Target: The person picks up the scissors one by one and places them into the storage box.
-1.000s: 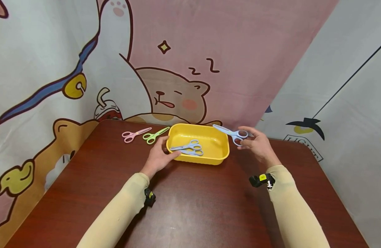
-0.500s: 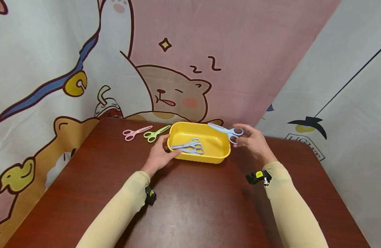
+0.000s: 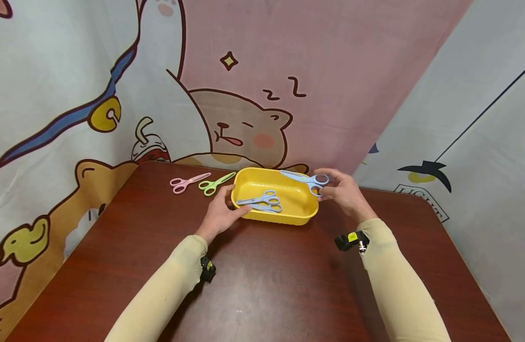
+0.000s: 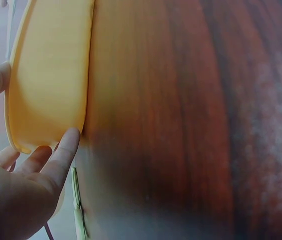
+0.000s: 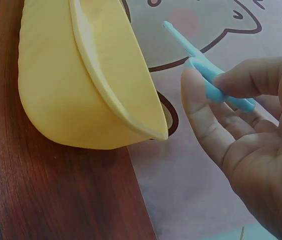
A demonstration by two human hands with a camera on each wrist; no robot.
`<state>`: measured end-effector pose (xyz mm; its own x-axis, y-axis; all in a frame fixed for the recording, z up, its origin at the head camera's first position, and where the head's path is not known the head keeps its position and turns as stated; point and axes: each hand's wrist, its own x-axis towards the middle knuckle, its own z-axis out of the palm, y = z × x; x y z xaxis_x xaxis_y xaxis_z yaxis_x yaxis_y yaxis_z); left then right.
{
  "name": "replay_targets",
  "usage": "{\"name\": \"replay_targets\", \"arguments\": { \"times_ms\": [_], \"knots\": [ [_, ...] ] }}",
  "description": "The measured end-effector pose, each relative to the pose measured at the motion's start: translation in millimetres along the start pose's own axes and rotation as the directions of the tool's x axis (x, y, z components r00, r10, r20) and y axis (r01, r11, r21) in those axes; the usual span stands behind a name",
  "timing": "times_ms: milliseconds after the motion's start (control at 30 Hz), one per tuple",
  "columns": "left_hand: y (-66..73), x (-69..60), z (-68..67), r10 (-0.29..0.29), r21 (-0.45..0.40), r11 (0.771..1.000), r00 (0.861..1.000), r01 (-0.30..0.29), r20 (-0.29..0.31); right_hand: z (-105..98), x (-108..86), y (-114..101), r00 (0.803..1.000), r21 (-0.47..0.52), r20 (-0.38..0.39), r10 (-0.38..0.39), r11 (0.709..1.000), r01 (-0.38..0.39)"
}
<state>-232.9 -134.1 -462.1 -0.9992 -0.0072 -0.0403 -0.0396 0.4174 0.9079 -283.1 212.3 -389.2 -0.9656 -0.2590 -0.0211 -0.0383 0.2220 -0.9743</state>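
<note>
My right hand (image 3: 342,191) pinches a pair of light blue scissors (image 3: 302,177) by the finger loops. Their blades point left, over the far right part of a yellow plastic basket (image 3: 283,220). The right wrist view shows thumb and fingers closed on the blue handle (image 5: 215,90), above the basket's rim. Around the basket's left end, my left hand (image 3: 220,213) holds on, its thumb at the near left corner. In the left wrist view the fingers lie against the basket's end wall (image 4: 56,100). Inside lie more blue scissors (image 3: 262,200), overlapping.
Pink scissors (image 3: 189,182) and green scissors (image 3: 215,184) lie on the dark wooden table (image 3: 262,275), left of the basket. A cartoon-printed cloth (image 3: 343,71) hangs right behind the table's far edge.
My right hand has moved left with the blue scissors, bringing their blades from the basket's right edge to over its inside. The left hand stays on the basket.
</note>
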Motion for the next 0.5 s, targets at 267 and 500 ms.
{"name": "replay_targets", "arguments": {
  "times_ms": [267, 500],
  "knots": [
    [0.4, -0.2, 0.0, -0.002, 0.009, 1.000, 1.000, 0.002, -0.004, 6.2, 4.6, -7.3, 0.999, -0.040, 0.032, 0.037, 0.999, -0.036],
    [0.5, -0.2, 0.3, 0.006, 0.008, 1.000, 1.000, -0.006, -0.002, 9.8, 9.3, -10.2, 0.997, -0.085, 0.045, 0.057, 0.995, -0.053]
  ]
}}
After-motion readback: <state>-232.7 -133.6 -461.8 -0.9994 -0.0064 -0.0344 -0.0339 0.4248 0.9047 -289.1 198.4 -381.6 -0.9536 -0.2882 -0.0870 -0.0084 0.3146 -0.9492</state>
